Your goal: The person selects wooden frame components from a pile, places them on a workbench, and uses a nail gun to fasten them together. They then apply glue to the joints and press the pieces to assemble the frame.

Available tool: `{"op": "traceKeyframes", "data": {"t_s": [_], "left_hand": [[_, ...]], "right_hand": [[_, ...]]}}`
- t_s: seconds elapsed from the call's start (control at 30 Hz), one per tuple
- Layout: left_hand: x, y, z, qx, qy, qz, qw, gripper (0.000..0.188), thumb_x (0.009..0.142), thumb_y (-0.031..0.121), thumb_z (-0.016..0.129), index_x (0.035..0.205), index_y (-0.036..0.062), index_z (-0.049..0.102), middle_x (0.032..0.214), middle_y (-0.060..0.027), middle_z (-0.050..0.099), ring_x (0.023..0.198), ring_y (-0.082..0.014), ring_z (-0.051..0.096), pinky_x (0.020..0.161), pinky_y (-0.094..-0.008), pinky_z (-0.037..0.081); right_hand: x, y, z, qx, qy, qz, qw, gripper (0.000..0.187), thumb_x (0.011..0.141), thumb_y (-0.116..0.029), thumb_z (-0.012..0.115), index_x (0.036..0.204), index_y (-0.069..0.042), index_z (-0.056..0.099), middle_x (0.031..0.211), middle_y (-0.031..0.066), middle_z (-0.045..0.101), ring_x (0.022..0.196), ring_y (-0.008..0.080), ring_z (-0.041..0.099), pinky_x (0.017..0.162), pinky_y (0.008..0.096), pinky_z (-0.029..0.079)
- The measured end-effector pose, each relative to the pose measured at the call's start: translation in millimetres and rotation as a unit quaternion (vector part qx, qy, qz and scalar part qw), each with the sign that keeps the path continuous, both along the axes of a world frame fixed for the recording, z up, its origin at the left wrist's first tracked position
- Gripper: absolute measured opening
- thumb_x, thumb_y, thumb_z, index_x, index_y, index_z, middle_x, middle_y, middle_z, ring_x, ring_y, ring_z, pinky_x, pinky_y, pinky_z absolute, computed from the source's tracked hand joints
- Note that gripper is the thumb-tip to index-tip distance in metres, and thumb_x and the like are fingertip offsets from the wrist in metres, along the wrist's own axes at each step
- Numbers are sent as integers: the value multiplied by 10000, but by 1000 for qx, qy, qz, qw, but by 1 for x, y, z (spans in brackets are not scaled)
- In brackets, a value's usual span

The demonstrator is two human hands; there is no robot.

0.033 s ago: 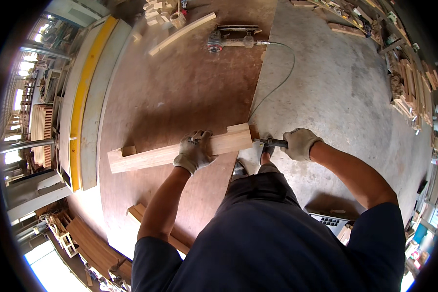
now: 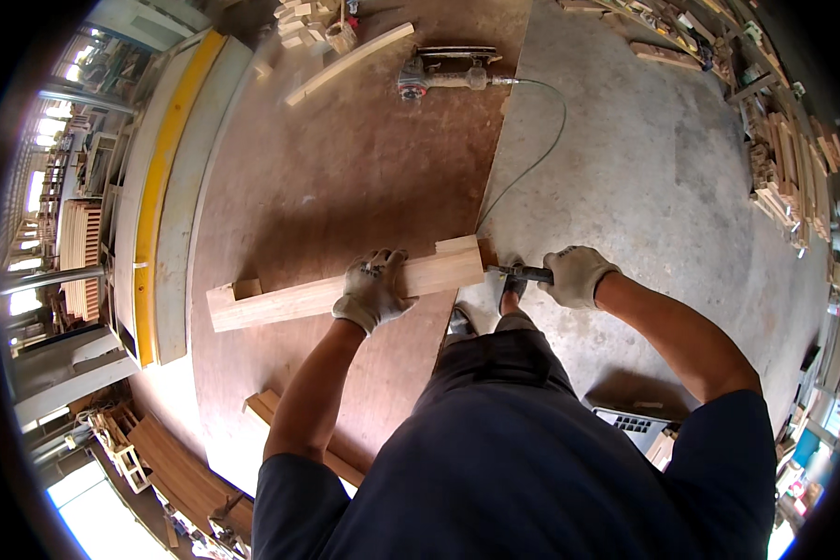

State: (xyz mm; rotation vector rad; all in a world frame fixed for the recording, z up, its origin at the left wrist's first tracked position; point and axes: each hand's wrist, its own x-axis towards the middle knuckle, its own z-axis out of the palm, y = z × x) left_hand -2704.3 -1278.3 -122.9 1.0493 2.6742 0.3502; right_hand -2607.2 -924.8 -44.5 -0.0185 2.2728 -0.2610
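Observation:
A pale wooden beam [image 2: 299, 301] with a small block at each end slants across in front of me. My left hand [image 2: 375, 291], in a whitish work glove, is closed over its middle from above. My right hand [image 2: 574, 276], gloved alike, grips a black-handled tool [image 2: 530, 273]. The tool points left at the beam's right end; its tip is too small to make out, and I cannot tell whether it touches the wood.
Beyond the beam a nail gun [image 2: 450, 79] lies on the brown board [image 2: 345, 177], a thin air hose [image 2: 558, 140] trailing from it. A loose wood strip [image 2: 350, 63] and stacked blocks lie far left. Timber piles [image 2: 784, 177] line the right; a yellow-striped bench [image 2: 163, 196] stands left.

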Motion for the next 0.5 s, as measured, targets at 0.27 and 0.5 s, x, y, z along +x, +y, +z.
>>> {"op": "traceKeyframes", "data": {"t_s": [0.27,0.5], "left_hand": [[-1,4,3,-4,-3,5,1000,706,642,376,889,1243,103,638,1167,-118,681,1133,-327,641,966,-468,518],[-1,-5,-5,-4,21,-2,1000,742,626,397,888,1259,105,632,1165,-131,690,1121,-348,649,960,-474,522]], "right_hand": [[36,8,-52,-111,62,-108,986,370,959,-367,664,1108,-29,685,963,192,731,953,359,710,855,459,545],[98,-19,-116,-439,-48,-526,727,340,966,-333,721,1005,5,716,819,79,712,659,156,665,629,329,526]]}}
